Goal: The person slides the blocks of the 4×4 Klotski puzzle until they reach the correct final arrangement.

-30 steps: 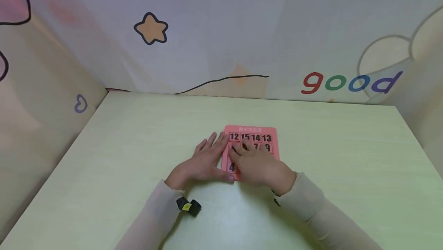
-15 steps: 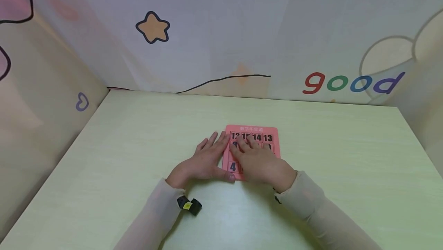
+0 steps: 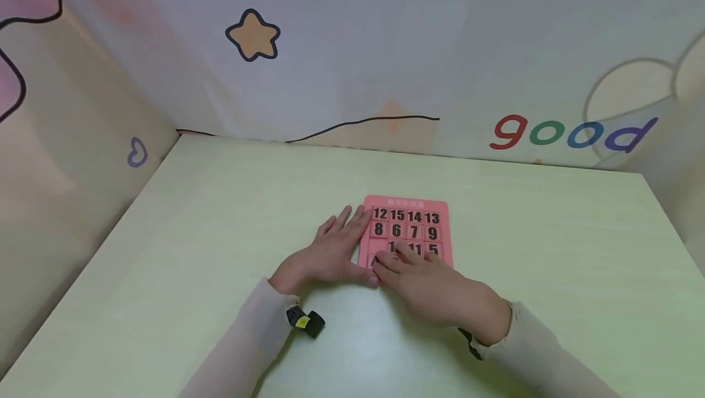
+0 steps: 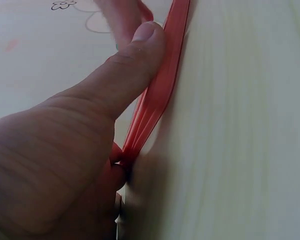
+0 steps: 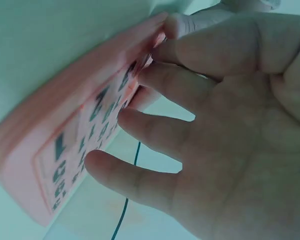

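A pink number slide puzzle (image 3: 408, 203) lies flat on the table, with black-numbered tiles in rows. Its upper two rows show 12, 15, 14, 13 and 8, 6, 7, 9. In the third row, the leftmost slot has no tile. My left hand (image 3: 325, 260) rests along the puzzle's left side, fingers extended, the thumb (image 4: 140, 52) touching the near edge. Over the lower rows lies my right hand (image 3: 435, 288), its fingers fairly straight and spread. Its index and thumb tips touch around the lower left tiles, hiding most of the bottom row.
The pale green table (image 3: 551, 251) extends around the puzzle on every side. Behind it stands a printed backdrop (image 3: 352, 49) with a star and the word "good". A black wrist strap device (image 3: 306, 321) sits at my left cuff.
My right hand has moved toward me, down the puzzle, uncovering the second row and part of the third. The left hand stays at the puzzle's side. The head view has shifted slightly.
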Demonstrator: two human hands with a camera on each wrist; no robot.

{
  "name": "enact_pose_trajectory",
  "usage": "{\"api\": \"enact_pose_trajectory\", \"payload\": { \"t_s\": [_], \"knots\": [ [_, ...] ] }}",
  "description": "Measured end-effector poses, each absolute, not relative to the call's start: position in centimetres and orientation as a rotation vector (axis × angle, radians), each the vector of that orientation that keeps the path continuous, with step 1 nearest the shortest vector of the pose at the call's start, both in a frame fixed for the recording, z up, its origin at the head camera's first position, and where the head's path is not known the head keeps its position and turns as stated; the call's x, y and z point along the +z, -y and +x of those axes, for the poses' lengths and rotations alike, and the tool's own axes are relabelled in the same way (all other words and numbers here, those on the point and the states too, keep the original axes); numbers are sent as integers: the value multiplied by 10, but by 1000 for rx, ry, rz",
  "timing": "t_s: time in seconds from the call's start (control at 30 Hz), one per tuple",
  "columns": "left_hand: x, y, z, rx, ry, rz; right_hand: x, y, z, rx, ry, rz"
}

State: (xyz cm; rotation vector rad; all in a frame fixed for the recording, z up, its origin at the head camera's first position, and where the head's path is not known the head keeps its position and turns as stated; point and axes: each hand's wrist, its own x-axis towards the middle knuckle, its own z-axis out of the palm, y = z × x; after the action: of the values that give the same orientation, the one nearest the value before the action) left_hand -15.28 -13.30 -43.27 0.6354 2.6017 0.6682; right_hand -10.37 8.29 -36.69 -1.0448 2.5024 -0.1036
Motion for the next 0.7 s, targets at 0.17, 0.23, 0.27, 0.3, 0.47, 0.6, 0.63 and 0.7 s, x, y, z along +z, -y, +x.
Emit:
{"api": "enact_pose_trajectory", "payload": {
  "t_s": [0.17,0.23,0.27,0.3,0.47,0.6,0.63,0.7],
  "knots": [
    [-431,132,-155,654,-2607,646,-369,-87,-101,-123,-2511,-1053],
    [-430,132,-155,653,-2607,646,-370,-86,-103,-124,-2531,-1062],
    [-429,132,-154,655,-2604,643,-370,-85,-105,-122,-2546,-1056],
    [-428,132,-154,656,-2602,642,-371,-85,-106,-120,-2564,-1053],
    [-427,132,-152,666,-2589,632,-375,-83,-109,-106,-2632,-987],
    [-427,133,-151,683,-2584,635,-377,-84,-109,-125,-2623,-963],
    [-427,133,-151,683,-2584,636,-377,-84,-109,-129,-2616,-961],
    [-428,133,-151,686,-2581,636,-377,-86,-109,-124,-2607,-963]
  ]
}}
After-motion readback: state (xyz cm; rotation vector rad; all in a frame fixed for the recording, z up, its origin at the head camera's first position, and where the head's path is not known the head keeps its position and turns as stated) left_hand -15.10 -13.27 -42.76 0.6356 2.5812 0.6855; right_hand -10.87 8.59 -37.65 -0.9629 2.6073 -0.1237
